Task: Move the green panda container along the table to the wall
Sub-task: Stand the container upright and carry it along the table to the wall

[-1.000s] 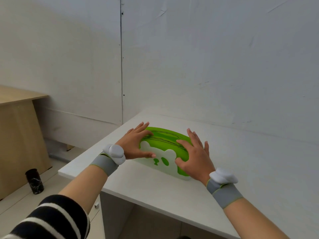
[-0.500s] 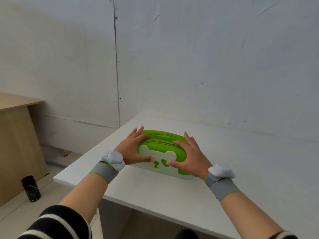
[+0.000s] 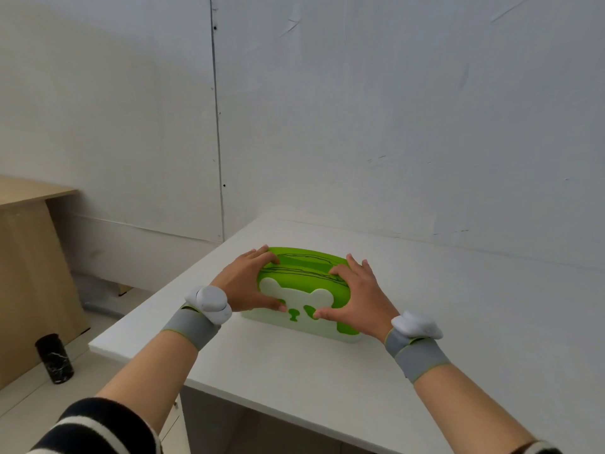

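Note:
The green panda container point(image 3: 306, 283) sits on the white table point(image 3: 327, 365), a green box with a white panda face on its near side. My left hand point(image 3: 245, 285) clasps its left end, fingers over the top and thumb on the near face. My right hand point(image 3: 355, 294) clasps its right end in the same way. Both wrists wear grey bands with white pods. A strip of bare table lies between the container and the white wall point(image 3: 409, 142) behind it.
The table's left edge point(image 3: 157, 296) runs close beside my left wrist, with the floor below. A wooden desk point(image 3: 29, 267) stands at the left, and a small black cylinder point(image 3: 55, 358) stands on the floor beside it.
Both hands have slid the container a little farther from the table's near edge toward the wall. My thumbs have closed in onto its near face.

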